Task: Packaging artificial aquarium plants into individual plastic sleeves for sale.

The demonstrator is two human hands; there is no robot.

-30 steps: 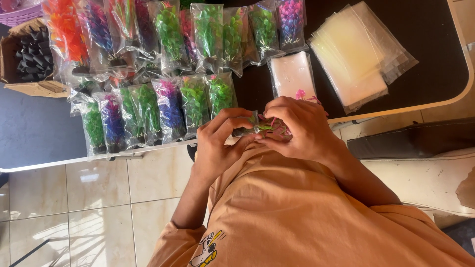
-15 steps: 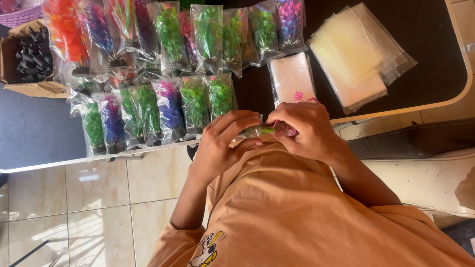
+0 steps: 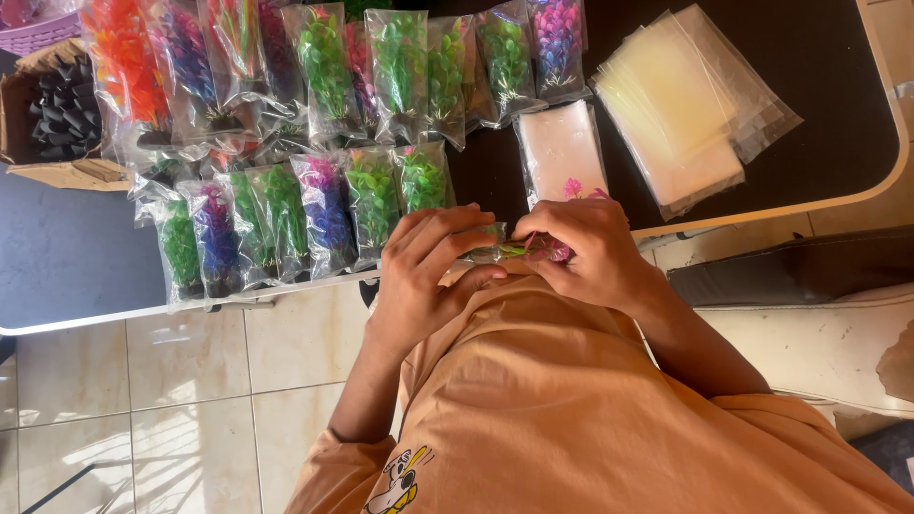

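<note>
At the far left a cardboard box (image 3: 38, 152) sits on the dark table (image 3: 838, 105), filled with small black pieces that I cannot make out. Beside it, two rows of clear bags hold plastic plants – an orange one (image 3: 119, 62) first, then blue, purple, green and pink ones running across the top row, and a lower row of bagged plants (image 3: 286, 224) reaching down to the table's near edge.

Just below that lower row the person's left hand (image 3: 424, 276) is curled, fingers bent over and closed on the end of a small clear bag (image 3: 490, 246) that spans the gap between the two hands. The bag is held over the table's edge, close against the orange shirt (image 3: 571, 409).

The right hand (image 3: 586, 252) meets it from the other side – its fingers are closed on a small plastic plant (image 3: 547, 249) with pink leaves and a green stem, which lies partly inside the bag's mouth. How far in it goes I cannot tell, since the fingers cover most of it.

Behind the right hand lies a flat white packet (image 3: 560, 148), and further right a fanned stack of empty clear bags (image 3: 685, 114) rests on the table, well apart from the hands. At the lower left, pale floor tiles (image 3: 143, 400) show in sunlight.
</note>
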